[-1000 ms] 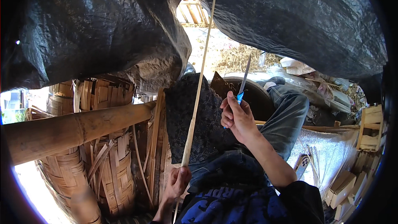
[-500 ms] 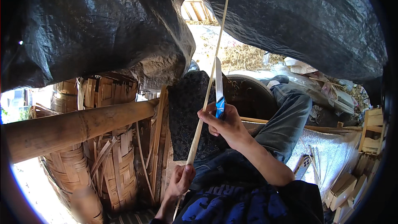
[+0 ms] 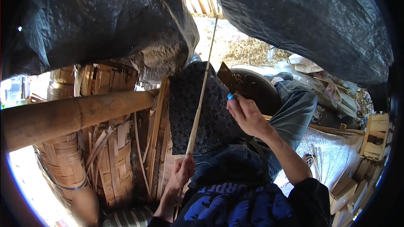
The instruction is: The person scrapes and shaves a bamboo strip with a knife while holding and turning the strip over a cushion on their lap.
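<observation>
My left hand (image 3: 183, 170) is closed around the lower end of a long, thin bamboo strip (image 3: 202, 96), which slants up and away over my lap. Its far tip reaches the bright gap between dark sheets. My right hand (image 3: 248, 115) is closed on a knife (image 3: 230, 96), held to the right of the strip and apart from it. Only a bit of the blue handle shows clearly; I cannot make out the blade. Beneath the strip, a dark patterned cloth (image 3: 185, 117) covers my leg.
A thick bamboo pole (image 3: 84, 115) crosses at the left, before woven bamboo baskets (image 3: 63, 155). Dark sheeting (image 3: 303, 17) hangs overhead. A round dark basin (image 3: 263, 88) stands beyond my right hand. Wooden pieces (image 3: 347, 189) lie at the lower right.
My right hand has moved right and away from the bamboo strip, and the knife has turned so its pale blade no longer shows plainly. The strip's far tip has dropped lower and left.
</observation>
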A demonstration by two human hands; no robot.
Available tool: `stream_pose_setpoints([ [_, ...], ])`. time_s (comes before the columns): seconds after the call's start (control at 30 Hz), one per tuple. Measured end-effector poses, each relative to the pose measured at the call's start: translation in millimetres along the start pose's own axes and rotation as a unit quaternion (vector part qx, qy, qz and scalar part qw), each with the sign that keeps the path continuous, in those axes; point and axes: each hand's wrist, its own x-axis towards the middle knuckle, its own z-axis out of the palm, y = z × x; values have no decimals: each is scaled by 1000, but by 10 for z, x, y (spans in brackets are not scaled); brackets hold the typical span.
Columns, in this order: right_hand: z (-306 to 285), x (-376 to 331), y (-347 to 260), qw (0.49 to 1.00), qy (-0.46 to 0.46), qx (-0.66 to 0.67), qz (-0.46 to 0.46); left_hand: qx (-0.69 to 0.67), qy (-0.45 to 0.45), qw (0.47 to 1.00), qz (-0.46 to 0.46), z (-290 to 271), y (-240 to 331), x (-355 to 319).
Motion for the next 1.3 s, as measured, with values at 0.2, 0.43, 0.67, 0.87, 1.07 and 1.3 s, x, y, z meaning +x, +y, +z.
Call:
stream_pose_setpoints([
  [0.2, 297, -229, 357, 964, -118, -239, -7, -45, 32, 994, -95, -58, -321, 94],
  [0.43, 352, -206, 542, 932, -163, -323, -37, -70, 33, 993, -84, -56, -406, 142],
  [0.67, 457, -181, 550, 898, -175, -401, -47, -28, 47, 995, -80, 56, -337, 71],
  [0.87, 323, 198, 726, 895, -72, -441, -2, 38, 55, 996, -58, 122, -368, -134],
  [1.07, 310, -88, 293, 940, -137, -311, -22, 123, 100, 987, -23, 137, -375, -23],
  [1.3, 437, -309, 304, 894, -156, -420, -15, 457, 176, 864, 115, 171, -360, 24],
])
